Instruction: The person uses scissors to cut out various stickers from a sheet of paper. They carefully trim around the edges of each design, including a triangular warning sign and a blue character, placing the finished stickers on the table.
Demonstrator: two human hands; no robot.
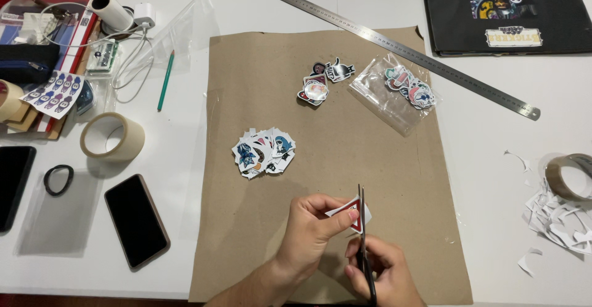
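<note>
Over the near edge of the brown paper [333, 159], the left hand [308, 230] pinches a red-and-white sticker [353, 211]. The right hand [379, 270] grips scissors [362, 233], blades seemingly closed on it. Farther up the paper lie a clear bag [394, 94] of stickers and a cut pile [264, 153].

Two tape rolls [112, 136], two phones [136, 220], one ruler [407, 52].

The left hand [311, 227] pinches a small red and white sticker [353, 212] in its fingers [333, 211], and the right hand [379, 270] holds scissors [362, 233] whose blades cut the sticker just beside those fingers, over brown paper [333, 134].
</note>
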